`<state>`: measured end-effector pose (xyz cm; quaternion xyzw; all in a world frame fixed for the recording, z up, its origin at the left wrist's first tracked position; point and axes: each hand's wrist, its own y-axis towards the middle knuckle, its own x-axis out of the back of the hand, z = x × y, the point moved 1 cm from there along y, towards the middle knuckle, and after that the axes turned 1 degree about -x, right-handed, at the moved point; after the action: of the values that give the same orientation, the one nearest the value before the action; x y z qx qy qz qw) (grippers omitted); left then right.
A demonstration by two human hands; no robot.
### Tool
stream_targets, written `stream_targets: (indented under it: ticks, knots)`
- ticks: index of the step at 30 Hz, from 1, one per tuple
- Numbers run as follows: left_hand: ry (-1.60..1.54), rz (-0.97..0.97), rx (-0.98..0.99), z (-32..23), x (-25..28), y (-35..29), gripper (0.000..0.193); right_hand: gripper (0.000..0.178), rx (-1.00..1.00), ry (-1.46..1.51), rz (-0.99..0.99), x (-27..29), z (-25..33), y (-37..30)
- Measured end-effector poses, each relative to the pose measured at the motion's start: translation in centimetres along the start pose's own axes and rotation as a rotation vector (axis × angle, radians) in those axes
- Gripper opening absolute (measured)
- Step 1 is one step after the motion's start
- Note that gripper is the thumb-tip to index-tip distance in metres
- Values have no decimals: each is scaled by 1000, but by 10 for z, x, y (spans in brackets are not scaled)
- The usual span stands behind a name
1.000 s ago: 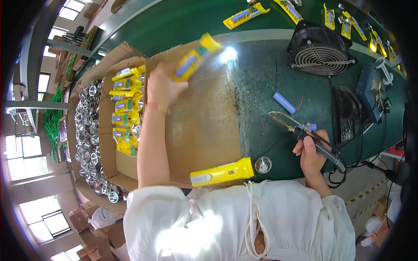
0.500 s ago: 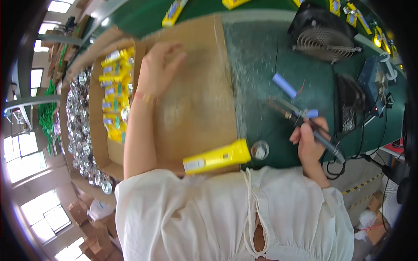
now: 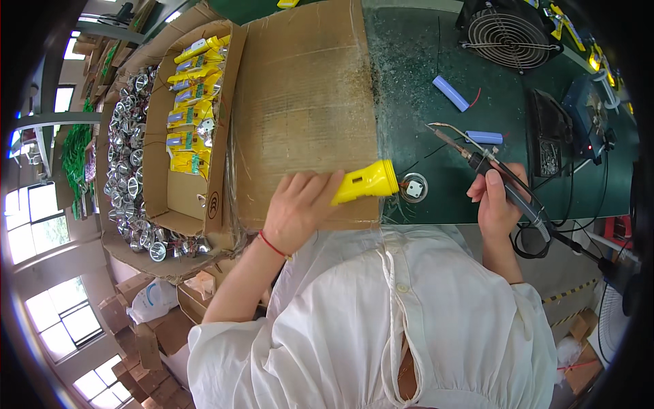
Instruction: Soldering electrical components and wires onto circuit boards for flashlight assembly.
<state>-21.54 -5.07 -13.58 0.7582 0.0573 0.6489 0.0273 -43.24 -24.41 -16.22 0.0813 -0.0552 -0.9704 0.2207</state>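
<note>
My left hand [image 3: 300, 206] is closed round the rear end of a yellow flashlight body [image 3: 368, 183], lying tilted near the front edge of the cardboard sheet [image 3: 300, 102]. Its threaded open end points right. Just beside that end is a round silver reflector [image 3: 413, 187] with a white piece inside and thin wires about it. In my right hand [image 3: 499, 198] is a soldering iron [image 3: 511, 191] with a thin metal feed tube alongside. The iron's tip points up and left, above the green mat. A blue cylindrical battery cell [image 3: 484, 138] lies close beyond the iron.
Another blue cell [image 3: 451, 93] with a red wire lies farther back. At left, a cardboard box [image 3: 225, 146] holds several yellow flashlight bodies, beside many silver reflectors [image 3: 129, 170]. A black fan [image 3: 507, 41] stands at the back right, near a blue soldering station [image 3: 584, 112].
My left hand has come back from the far part of the cardboard and taken hold of the flashlight body. My right hand still holds the soldering iron. The view has shifted.
</note>
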Motion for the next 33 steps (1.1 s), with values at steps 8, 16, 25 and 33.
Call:
stream_targets:
  ticks: [8, 16, 25, 33]
  knots:
    - [-517, -15, 282, 62, 25, 45, 21, 15, -60, 15, -3, 2, 8, -7]
    - [-215, -44, 415, 47, 14, 52, 19, 18, -72, 21, 37, -12, 10, -3]
    - [-154, -550, 572, 25, 11, 53, 17, 17, -94, 35, 162, -34, 11, -3]
    - [-352, -526, 480, 27, -4, 59, 13, 17, -121, 50, 208, -47, 8, -3]
